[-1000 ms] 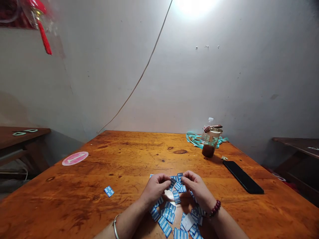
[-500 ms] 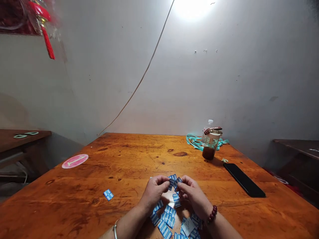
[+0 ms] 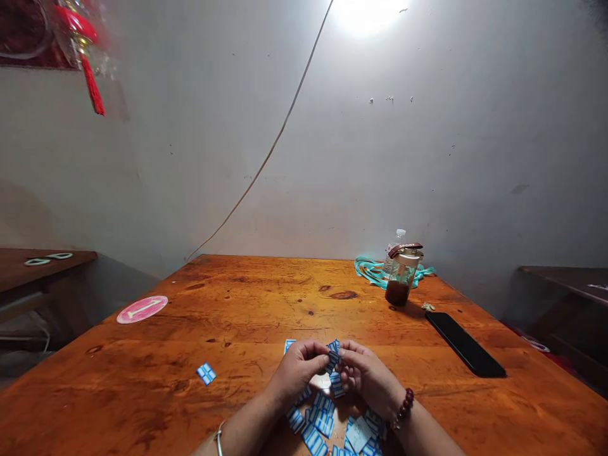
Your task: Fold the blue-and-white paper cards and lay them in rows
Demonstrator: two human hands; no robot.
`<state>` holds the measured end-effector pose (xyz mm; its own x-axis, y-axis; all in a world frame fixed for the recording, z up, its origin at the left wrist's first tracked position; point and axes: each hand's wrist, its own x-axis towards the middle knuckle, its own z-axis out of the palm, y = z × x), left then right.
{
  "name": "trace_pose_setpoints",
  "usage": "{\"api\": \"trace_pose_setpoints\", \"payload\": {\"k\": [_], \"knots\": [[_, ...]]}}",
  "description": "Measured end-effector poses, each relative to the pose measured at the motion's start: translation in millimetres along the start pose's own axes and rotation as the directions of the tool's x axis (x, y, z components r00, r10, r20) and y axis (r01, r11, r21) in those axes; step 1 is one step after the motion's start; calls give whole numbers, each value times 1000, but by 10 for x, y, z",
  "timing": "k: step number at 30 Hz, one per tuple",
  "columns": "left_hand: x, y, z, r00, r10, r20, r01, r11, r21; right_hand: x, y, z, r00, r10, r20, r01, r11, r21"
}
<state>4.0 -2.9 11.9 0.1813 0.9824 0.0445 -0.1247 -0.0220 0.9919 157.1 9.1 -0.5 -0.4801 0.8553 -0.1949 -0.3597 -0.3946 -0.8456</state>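
My left hand (image 3: 297, 370) and my right hand (image 3: 365, 375) meet above the wooden table (image 3: 247, 297), pinching a small blue-and-white striped paper piece (image 3: 333, 356) between their fingertips. Below my wrists lies a loose heap of similar striped pieces (image 3: 317, 419), partly hidden by my hands and forearms. A pale square slip (image 3: 358, 434) lies on that heap. One striped piece (image 3: 289, 345) sits just beyond my left hand, and another (image 3: 206, 373) lies apart to the left.
A glass jar of brown liquid (image 3: 399, 277) and a plastic bottle (image 3: 395, 244) stand at the far right on a teal cord (image 3: 373, 272). A black phone (image 3: 464, 344) lies at the right, and a pink round sticker (image 3: 142, 310) at the left.
My hands have drawn closer together around the striped piece, and my right hand now covers more of it. The view has tilted slightly; the heap and loose pieces stay in place.
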Motion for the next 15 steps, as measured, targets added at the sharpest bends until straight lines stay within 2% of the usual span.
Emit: {"api": "trace_pose_setpoints", "payload": {"k": [4,8,11,15], "knots": [[2,-49,-4,999,-50,-19,49,997,-51,24,-4,-26,996,-67,-53,69,997,27],[38,-90,-33,983,-130,-132,112,984,-137,45,-39,-61,973,-185,-142,171,980,-101],[58,-89,-34,975,-147,-166,119,979,-166,32,-51,-20,957,-273,-98,243,939,-244],[35,-62,10,974,-193,-118,170,968,-183,29,4,70,960,-265,-90,224,920,-322]]}}
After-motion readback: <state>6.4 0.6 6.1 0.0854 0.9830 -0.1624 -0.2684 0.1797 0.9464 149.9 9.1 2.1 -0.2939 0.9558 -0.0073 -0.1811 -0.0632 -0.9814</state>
